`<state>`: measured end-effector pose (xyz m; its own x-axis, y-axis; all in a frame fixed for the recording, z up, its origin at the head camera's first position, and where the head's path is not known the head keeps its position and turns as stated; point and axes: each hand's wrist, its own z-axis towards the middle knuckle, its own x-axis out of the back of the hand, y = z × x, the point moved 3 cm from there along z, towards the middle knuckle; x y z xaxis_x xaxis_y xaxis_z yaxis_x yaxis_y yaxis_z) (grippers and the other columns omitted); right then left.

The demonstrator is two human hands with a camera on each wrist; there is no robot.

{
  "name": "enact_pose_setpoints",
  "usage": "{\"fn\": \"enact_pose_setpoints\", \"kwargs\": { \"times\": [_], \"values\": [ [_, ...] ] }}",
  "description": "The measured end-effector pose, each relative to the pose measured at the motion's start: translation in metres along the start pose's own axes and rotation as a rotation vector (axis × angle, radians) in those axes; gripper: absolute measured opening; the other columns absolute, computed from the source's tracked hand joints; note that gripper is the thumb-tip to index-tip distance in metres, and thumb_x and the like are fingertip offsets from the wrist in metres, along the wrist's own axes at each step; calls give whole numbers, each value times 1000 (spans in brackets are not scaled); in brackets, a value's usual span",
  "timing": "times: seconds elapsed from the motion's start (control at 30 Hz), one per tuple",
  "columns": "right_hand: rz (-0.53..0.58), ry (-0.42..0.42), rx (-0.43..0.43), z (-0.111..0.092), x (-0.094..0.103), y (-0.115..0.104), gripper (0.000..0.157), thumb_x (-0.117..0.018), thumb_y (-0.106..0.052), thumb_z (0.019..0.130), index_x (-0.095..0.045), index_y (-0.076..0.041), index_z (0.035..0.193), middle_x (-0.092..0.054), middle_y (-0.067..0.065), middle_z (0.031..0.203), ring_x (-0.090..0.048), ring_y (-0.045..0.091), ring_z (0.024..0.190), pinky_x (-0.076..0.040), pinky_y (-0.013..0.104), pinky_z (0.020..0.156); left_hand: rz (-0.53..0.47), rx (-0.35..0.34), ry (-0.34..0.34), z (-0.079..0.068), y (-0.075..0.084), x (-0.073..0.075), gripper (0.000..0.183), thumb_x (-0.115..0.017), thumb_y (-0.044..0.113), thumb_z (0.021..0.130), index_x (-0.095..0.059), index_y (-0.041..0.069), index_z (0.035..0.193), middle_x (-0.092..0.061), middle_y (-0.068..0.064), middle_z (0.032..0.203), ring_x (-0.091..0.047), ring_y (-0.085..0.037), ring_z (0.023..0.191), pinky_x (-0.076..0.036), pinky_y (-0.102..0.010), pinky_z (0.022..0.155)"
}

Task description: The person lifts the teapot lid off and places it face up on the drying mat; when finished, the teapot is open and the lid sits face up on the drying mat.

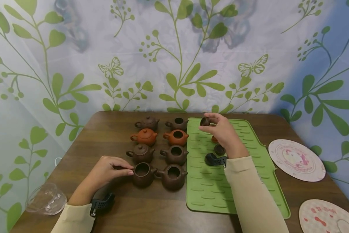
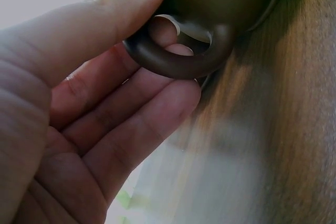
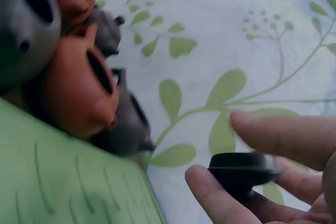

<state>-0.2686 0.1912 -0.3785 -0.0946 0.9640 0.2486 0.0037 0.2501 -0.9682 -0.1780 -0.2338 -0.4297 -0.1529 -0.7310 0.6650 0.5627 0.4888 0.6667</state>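
With thumb and fingers, my left hand (image 1: 105,171) grips the looped handle (image 2: 181,66) of a dark brown lidless teapot (image 1: 143,181), nearest me in the left column. My right hand (image 1: 226,134) holds a small dark teapot lid (image 1: 204,121) above the far end of the green mat (image 1: 203,194); in the right wrist view the lid (image 3: 239,169) lies between thumb and fingers. An orange lid (image 1: 214,139) and a dark lid (image 1: 219,149) lie on the mat, partly behind the right hand and wrist.
Lidded teapots, one orange (image 1: 145,137), stand farther back in the left column. Lidless ones, including an orange teapot (image 1: 176,138), form the column beside the mat. A clear glass container (image 1: 47,199) sits at the left edge; round printed mats (image 1: 296,160) lie at the right.
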Motion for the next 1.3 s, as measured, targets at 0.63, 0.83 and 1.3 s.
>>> {"fn": "enact_pose_setpoints", "kwargs": {
  "times": [0.63, 0.83, 1.3],
  "values": [
    [-560, -35, 3, 11, -17, 33, 49, -84, -11, 93, -63, -2, 137, -60, 27, 135, -59, 43, 116, -50, 55, 93, -17, -4, -3, -1, 3, 1, 11, -90, 20, 86, -87, 23, 96, -76, 15, 95, -73, -11, 86, -60, -30, 72],
    [-594, -22, -5, 11, -23, 36, 46, -82, -8, 92, -63, -1, 133, -59, 25, 133, -59, 40, 113, -50, 53, 90, -13, -17, -2, 0, 4, 1, 11, -90, 18, 86, -87, 22, 96, -76, 15, 95, -73, -11, 86, -59, -27, 72],
    [-672, -46, -41, 9, -27, 28, 51, -82, -6, 93, -62, 3, 139, -59, 24, 138, -57, 43, 124, -52, 53, 96, -17, -18, -3, 1, 4, 1, 11, -90, 18, 86, -87, 21, 96, -77, 14, 95, -73, -11, 86, -59, -27, 72]
  ]
}}
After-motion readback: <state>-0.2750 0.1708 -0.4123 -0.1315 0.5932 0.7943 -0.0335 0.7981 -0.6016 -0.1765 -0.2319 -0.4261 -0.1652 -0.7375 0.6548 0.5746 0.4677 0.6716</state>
